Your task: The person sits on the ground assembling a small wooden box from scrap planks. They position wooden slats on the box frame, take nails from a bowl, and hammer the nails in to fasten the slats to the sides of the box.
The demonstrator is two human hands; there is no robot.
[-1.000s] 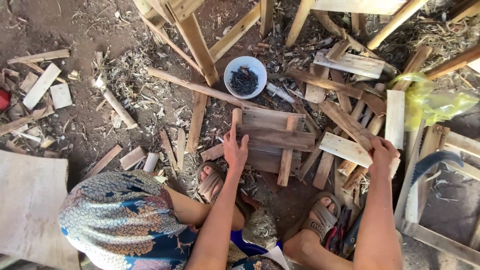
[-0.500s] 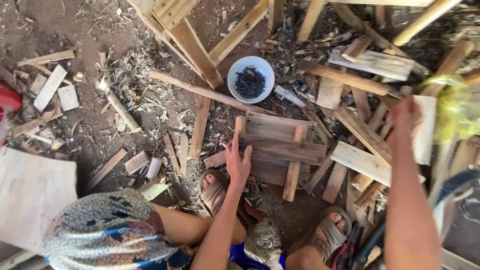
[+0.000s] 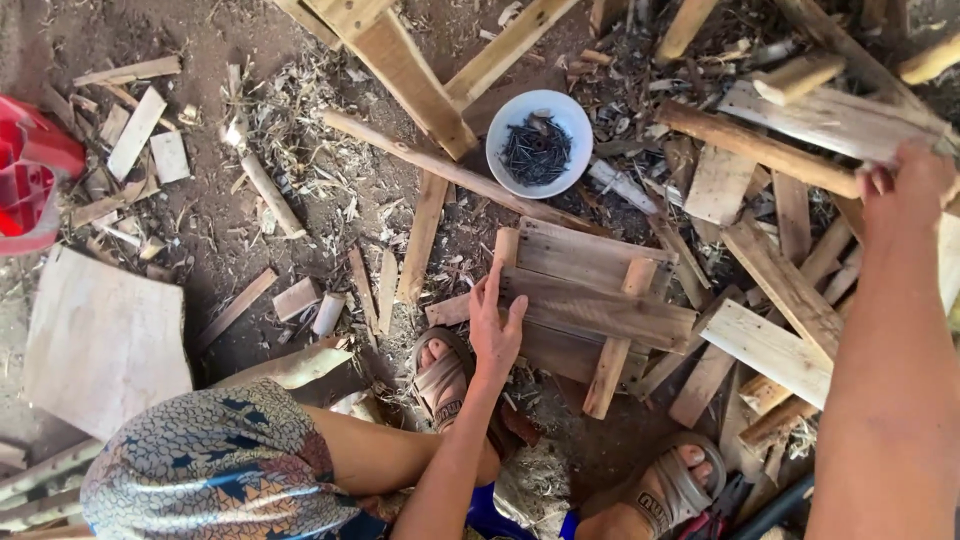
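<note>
i see the slat panel (image 3: 590, 300) on the dirt by my feet, partly built, left hand (image 3: 495, 330) flat and open on its edge, right hand (image 3: 910, 185) closed on a plank (image 3: 830, 120) in the pile, nail bowl (image 3: 538, 143) just above.

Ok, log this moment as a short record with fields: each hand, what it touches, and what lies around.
left hand: flat, fingers spread, pressing on the nailed wooden panel
right hand: raised at the right edge, gripping a long wooden slat in the scrap pile
white bowl: beyond the panel, holds dark nails
ground: dirt strewn with wood offcuts and shavings
red plastic object: at the left edge
feet: in sandals, near the panel
</note>
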